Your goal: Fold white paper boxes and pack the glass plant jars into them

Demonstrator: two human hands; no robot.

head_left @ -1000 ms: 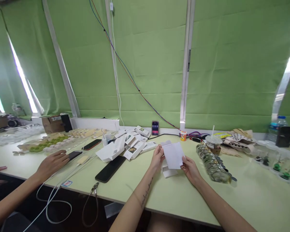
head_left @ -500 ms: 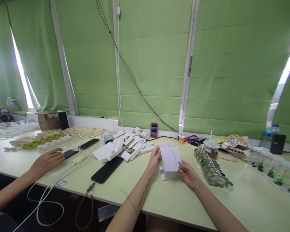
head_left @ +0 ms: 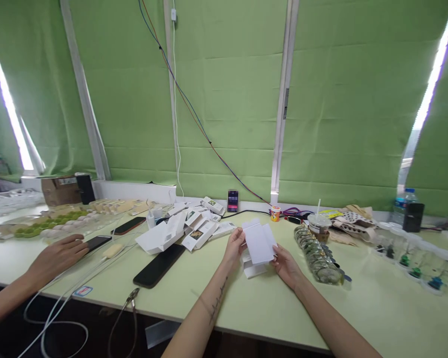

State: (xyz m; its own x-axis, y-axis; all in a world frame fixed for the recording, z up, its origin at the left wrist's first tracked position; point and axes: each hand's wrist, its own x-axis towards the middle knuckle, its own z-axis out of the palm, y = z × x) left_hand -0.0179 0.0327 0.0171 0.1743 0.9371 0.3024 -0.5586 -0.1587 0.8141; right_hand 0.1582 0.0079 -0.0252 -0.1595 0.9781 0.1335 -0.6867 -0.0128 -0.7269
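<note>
Between my hands is a white cardboard box (head_left: 259, 242), partly unfolded, its plain side facing me and a flap bent out below. My left hand (head_left: 234, 246) pinches its left edge near the top. At its lower right edge, my right hand (head_left: 285, 265) grips the card between thumb and fingers. A heap of similar small white boxes (head_left: 199, 229), some with a printed picture, lies to the left beyond my left hand. Right of my right hand lies a row of round clear packets (head_left: 318, 256).
A black phone (head_left: 159, 266) lies left of my forearm. Another person's hand (head_left: 61, 254) rests by a smaller phone (head_left: 98, 243) among white cables. Egg-shaped items sit in trays (head_left: 59, 224) at far left. A lidded cup (head_left: 319, 223) and several clear containers (head_left: 414, 256) stand right.
The view has turned slightly to the right, so everything appears shifted left. Both hands keep hold of the white box, which looks slightly more tilted.
</note>
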